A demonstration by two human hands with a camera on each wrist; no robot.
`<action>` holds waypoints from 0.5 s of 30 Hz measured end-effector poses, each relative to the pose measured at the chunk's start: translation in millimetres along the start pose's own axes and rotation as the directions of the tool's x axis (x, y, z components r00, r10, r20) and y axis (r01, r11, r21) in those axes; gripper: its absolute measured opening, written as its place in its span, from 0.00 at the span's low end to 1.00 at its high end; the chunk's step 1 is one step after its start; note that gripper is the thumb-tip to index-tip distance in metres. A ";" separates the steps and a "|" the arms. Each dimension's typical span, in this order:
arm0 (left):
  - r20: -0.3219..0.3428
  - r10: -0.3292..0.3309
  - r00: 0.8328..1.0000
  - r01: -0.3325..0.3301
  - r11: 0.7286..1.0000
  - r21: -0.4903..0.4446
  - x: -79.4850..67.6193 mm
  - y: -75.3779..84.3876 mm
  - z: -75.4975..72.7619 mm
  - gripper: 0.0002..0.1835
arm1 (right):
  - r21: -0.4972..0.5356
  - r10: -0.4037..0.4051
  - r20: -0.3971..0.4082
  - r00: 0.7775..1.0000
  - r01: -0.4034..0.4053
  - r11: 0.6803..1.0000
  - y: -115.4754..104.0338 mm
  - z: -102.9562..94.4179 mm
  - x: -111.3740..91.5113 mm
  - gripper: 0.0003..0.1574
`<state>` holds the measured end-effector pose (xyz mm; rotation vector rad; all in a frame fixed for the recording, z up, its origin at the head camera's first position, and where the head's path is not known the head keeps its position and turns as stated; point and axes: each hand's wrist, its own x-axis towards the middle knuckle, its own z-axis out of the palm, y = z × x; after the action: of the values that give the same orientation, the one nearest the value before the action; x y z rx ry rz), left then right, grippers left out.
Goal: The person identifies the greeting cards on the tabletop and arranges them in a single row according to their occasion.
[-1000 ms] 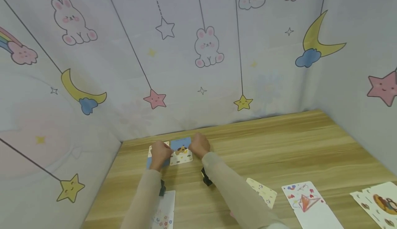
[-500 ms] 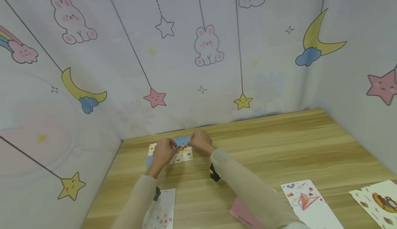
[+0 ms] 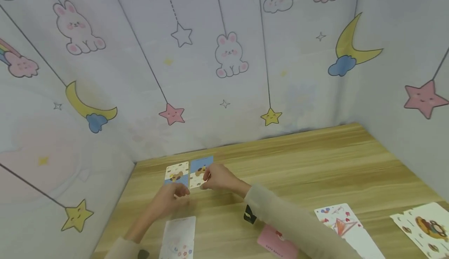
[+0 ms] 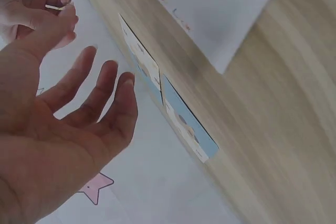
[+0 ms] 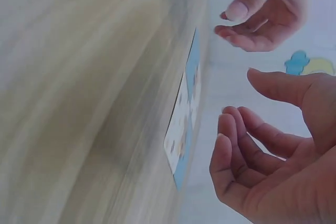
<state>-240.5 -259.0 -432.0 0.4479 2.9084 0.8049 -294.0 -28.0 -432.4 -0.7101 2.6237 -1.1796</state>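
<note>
Two small cards with a cartoon dog lie side by side near the table's back left: the left card is cream above and blue below, the right card blue above and cream below. My left hand hovers in front of the left card with loosely bent fingers, holding nothing. Over the right card's lower right part is my right hand, its fingers loosely curved. Both wrist views show the left hand and the right hand apart from the cards, with nothing between the fingers.
A white flowered sheet lies nearer me at left. A pink card is partly under my right sleeve. Farther right are a white card with a red drawing and a cream card. Printed fabric walls border the wooden table.
Both hands have drawn back from the cards toward me, the left farthest, uncovering the left card. More of the pink card shows; the pale yellow card seen earlier is hidden by the right sleeve.
</note>
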 end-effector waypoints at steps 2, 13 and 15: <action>0.066 -0.001 0.998 0.001 1.000 -0.002 -12.4 -2.4 -1.3 0.20 | 0.008 -0.012 0.035 0.999 0.011 1.000 -4.5 4.1 -6.0 0.17; 0.139 0.112 0.984 -0.137 0.973 0.187 -60.4 -17.5 2.5 0.50 | -0.133 -0.076 0.187 0.979 0.102 0.986 -26.4 36.9 -30.0 0.24; 0.151 0.104 0.983 -0.135 0.969 0.207 -67.0 -18.9 2.6 0.53 | -0.189 -0.095 0.213 0.972 0.136 0.973 -31.1 44.2 -33.6 0.28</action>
<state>-181.1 -293.6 -443.4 0.6759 2.8700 0.4481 -238.5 -58.4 -439.9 -0.9778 2.5808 -0.8225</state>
